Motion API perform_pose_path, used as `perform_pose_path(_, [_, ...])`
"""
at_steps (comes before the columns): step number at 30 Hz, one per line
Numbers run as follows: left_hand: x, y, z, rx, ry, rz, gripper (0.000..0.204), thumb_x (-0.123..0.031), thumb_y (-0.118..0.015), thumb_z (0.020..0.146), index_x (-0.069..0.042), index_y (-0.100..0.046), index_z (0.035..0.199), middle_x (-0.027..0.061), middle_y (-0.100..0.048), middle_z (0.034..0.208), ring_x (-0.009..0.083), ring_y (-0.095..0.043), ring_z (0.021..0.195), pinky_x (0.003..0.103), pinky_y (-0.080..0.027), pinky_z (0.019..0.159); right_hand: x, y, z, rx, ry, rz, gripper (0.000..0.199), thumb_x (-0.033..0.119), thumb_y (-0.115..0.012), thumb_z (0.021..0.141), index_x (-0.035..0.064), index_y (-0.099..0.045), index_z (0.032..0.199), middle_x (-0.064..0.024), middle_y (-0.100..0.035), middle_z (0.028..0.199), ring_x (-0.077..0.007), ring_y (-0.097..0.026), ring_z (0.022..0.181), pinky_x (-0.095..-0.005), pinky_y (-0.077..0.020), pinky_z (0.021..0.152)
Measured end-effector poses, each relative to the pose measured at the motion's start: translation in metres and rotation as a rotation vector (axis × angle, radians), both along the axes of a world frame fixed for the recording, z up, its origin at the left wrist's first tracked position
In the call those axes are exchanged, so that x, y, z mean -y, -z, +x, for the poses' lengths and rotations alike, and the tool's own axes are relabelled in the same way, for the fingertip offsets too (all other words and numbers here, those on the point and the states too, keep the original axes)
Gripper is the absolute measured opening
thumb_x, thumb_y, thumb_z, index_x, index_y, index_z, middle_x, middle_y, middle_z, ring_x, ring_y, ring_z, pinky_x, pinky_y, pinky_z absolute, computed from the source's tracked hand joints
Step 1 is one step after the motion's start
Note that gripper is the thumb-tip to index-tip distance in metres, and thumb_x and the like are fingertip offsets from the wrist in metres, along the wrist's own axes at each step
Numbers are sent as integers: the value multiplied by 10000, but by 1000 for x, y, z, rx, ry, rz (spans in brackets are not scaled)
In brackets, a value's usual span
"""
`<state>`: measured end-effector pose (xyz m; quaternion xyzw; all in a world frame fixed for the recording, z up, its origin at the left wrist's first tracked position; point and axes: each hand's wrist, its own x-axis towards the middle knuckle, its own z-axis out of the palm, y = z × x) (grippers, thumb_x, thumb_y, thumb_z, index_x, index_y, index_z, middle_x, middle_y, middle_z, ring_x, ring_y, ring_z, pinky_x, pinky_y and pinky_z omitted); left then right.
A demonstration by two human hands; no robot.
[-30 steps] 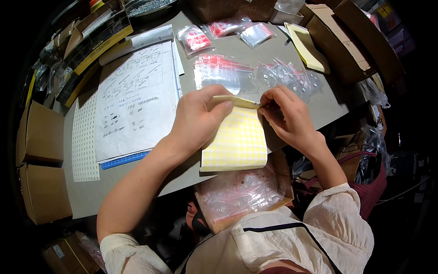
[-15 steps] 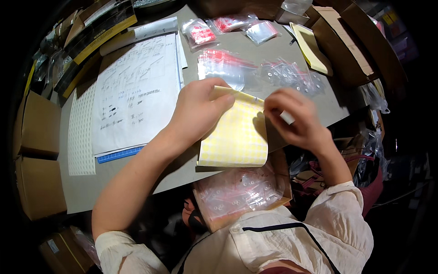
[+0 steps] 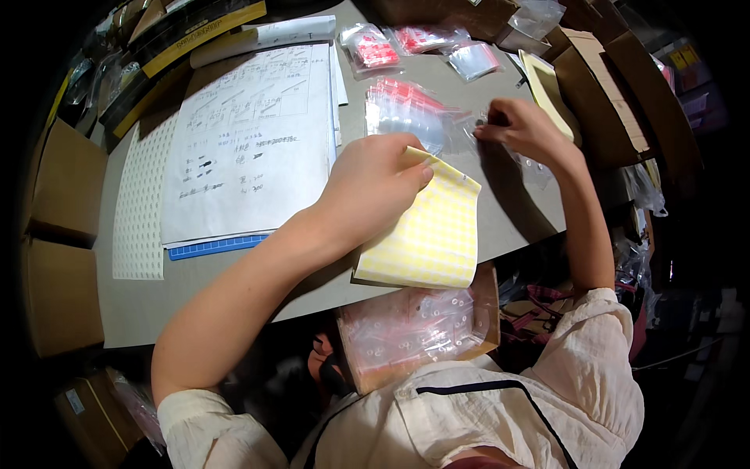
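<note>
My left hand (image 3: 371, 184) is closed on the upper left edge of a sheet of yellow round stickers (image 3: 426, 238), its thumb lying on top. The sheet hangs over the table's front edge, slightly curled. My right hand (image 3: 519, 129) is farther forward, its fingertips pinched over small clear zip bags (image 3: 535, 170) that hold little ring-shaped parts. Whatever lies between those fingertips is too small to make out, and the hand and forearm cover most of these bags. Beside them lies a fanned stack of clear zip bags (image 3: 398, 113) with red tops.
Handwritten sheets (image 3: 250, 156) lie at left on a blue-edged board, beside a sheet of small labels (image 3: 141, 211). An open carton (image 3: 488, 313) of filled bags sits below the table's front edge. More bag packs (image 3: 371, 51) lie at the back; cardboard boxes (image 3: 601, 86) stand at right.
My right hand has moved away from the sticker sheet's right edge, forward to the small filled bags. My left hand keeps its hold on the sheet. The whole view has shifted slightly.
</note>
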<state>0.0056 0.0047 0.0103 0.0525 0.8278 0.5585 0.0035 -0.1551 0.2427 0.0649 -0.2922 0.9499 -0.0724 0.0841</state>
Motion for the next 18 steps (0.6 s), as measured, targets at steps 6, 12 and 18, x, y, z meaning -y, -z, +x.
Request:
perform_pose_path(6, [0,4,-2,-15,-19,-5,304,-209,-732,959,44,-694,1124,108,-757,971,146,-691,871,307,-554,790,-7,0,-5,343,-139,-415,125,38,-699,930,2,-625,1024,-1,-622,918,-78,-593,863,-249,-487,759])
perform_pose_path(12, [0,10,-3,65,23,220,259,-165,-726,968,33,-674,1127,66,-725,1000,117,-667,899,279,-545,812,21,8,5,244,-235,-350,193,11,-695,895,-6,-581,1051,-62,-643,909,-158,-623,843,-315,-513,760])
perform_pose_path(18, [0,6,-3,43,29,155,271,-179,-729,960,33,-676,1122,85,-728,995,121,-662,893,281,-543,816,24,21,11,-244,-291,-154,209,53,-725,855,2,-573,989,-200,-687,946,-421,-665,923,-480,-520,789])
